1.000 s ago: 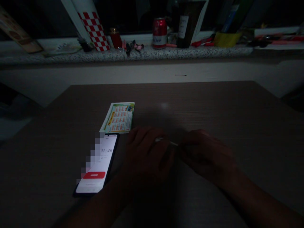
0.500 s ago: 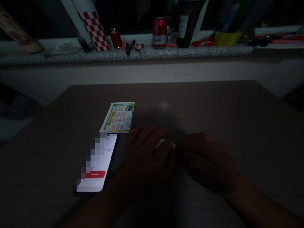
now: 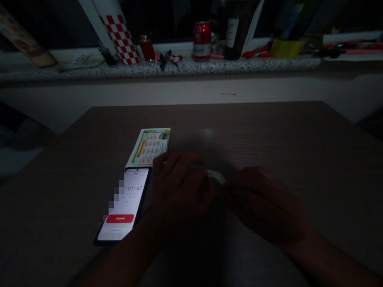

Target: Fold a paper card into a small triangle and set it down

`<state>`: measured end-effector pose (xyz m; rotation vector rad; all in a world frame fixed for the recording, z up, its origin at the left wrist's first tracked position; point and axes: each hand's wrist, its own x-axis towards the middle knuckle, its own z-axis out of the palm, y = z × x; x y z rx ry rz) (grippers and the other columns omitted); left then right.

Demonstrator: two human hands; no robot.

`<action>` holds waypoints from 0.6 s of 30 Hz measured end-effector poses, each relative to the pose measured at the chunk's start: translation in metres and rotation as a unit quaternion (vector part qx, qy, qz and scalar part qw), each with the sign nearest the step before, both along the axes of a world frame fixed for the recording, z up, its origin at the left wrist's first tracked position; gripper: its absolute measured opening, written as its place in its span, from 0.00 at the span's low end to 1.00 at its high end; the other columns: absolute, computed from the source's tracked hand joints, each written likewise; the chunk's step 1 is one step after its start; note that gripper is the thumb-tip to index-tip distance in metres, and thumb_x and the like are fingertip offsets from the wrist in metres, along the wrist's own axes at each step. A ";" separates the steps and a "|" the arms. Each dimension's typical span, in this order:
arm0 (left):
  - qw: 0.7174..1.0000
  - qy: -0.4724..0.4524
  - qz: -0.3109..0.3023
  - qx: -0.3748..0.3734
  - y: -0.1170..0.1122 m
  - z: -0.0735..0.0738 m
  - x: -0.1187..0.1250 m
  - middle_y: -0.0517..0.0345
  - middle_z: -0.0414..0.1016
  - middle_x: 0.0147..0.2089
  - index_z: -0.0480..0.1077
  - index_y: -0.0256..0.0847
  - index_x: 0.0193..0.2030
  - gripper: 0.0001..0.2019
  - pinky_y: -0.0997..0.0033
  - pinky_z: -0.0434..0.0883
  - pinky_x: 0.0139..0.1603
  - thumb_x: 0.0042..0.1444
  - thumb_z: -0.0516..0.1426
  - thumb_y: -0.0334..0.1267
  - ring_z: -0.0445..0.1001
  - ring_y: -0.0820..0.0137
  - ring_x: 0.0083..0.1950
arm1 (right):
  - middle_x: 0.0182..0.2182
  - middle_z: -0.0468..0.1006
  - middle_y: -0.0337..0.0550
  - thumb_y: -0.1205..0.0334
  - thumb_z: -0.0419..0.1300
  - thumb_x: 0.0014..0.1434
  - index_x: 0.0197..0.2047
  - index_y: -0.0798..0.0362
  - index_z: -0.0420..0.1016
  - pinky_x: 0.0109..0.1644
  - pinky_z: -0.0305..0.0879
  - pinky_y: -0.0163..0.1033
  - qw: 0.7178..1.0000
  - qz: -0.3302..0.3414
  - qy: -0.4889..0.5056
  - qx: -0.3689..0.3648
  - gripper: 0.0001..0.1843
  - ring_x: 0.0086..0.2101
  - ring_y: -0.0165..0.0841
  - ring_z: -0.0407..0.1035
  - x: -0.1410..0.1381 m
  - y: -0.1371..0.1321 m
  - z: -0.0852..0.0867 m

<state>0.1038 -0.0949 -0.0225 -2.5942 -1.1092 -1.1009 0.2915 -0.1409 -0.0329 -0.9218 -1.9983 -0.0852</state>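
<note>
Between my hands, low over the table, shows a small pale piece of paper (image 3: 217,175), mostly hidden and too dark to read. My left hand (image 3: 182,189) is closed on its left side with curled fingers. The fingers of my right hand (image 3: 263,203) pinch its right end. Left of my left hand lies a small stack of printed leaflets (image 3: 151,145), with a green and yellow border and rows of orange print. Part of its lower right corner is behind my left fingers.
A lit phone (image 3: 125,203) showing a timer lies flat beside my left forearm. On the granite windowsill (image 3: 185,67) behind the table (image 3: 254,127) stand a red can (image 3: 202,40), a red-and-white checkered tube (image 3: 121,38), a dark cup (image 3: 235,36) and a yellow container (image 3: 289,48).
My left hand has shifted left and slightly away from me, widening the gap to my right hand. More of the pale paper shows. My right hand has barely moved.
</note>
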 end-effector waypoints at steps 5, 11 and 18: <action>1.000 -0.005 0.018 0.010 0.004 0.000 -0.004 0.56 0.77 0.42 0.69 0.42 0.31 0.02 0.56 0.62 0.49 0.53 0.59 0.35 0.74 0.62 0.44 | 0.27 0.80 0.40 0.75 0.63 0.54 0.27 0.49 0.69 0.33 0.72 0.40 1.000 -0.013 -0.002 0.001 0.12 0.28 0.31 0.73 0.000 0.001 0.000; 0.998 -0.021 0.026 0.044 0.011 0.001 -0.006 0.54 0.78 0.39 0.69 0.41 0.29 0.03 0.57 0.64 0.46 0.50 0.61 0.33 0.75 0.61 0.41 | 0.26 0.78 0.38 0.75 0.64 0.53 0.23 0.51 0.66 0.31 0.72 0.38 0.999 -0.035 0.018 0.027 0.14 0.28 0.30 0.74 0.000 0.002 -0.002; 0.994 -0.093 0.031 -0.041 0.016 -0.002 -0.016 0.51 0.76 0.44 0.71 0.38 0.42 0.09 0.61 0.69 0.50 0.53 0.59 0.34 0.74 0.61 0.47 | 0.27 0.79 0.38 0.76 0.65 0.52 0.18 0.51 0.53 0.26 0.68 0.33 0.990 -0.066 0.119 -0.044 0.25 0.27 0.28 0.74 0.006 0.000 -0.005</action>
